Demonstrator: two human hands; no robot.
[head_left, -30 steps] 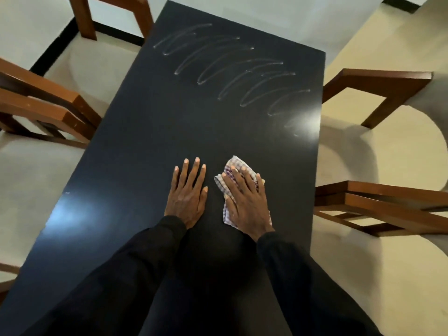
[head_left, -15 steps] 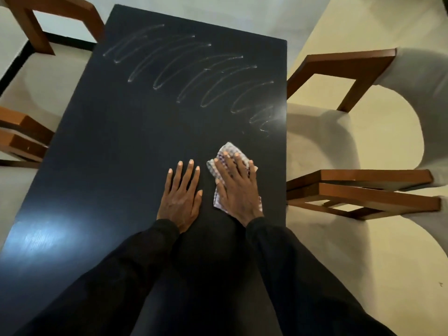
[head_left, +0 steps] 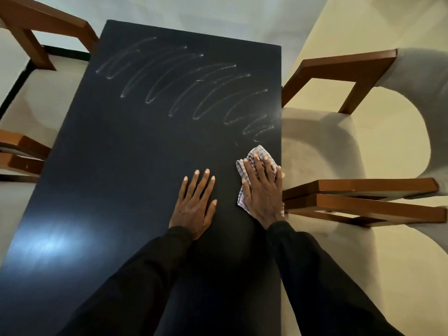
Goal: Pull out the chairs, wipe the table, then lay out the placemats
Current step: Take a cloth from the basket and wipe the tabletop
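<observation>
A dark rectangular table (head_left: 135, 151) fills the middle of the head view, with pale curved wipe streaks (head_left: 184, 83) across its far half. My right hand (head_left: 263, 187) lies flat on a checked cloth (head_left: 260, 151) and presses it onto the table at the right edge. My left hand (head_left: 195, 204) rests flat on the tabletop just left of it, fingers spread, holding nothing. Both arms wear black sleeves. No placemats are in view.
Wooden chairs with pale cushions stand off the table's sides: two on the right (head_left: 349, 69) (head_left: 363, 202) and two on the left (head_left: 36, 23) (head_left: 21, 151). A bright light reflection (head_left: 51, 241) sits on the near-left tabletop. Pale floor surrounds the table.
My right hand has slid the cloth rightward to the table's right edge, leaving new short streaks there. My left hand stayed flat on the tabletop. The camera view shifted.
</observation>
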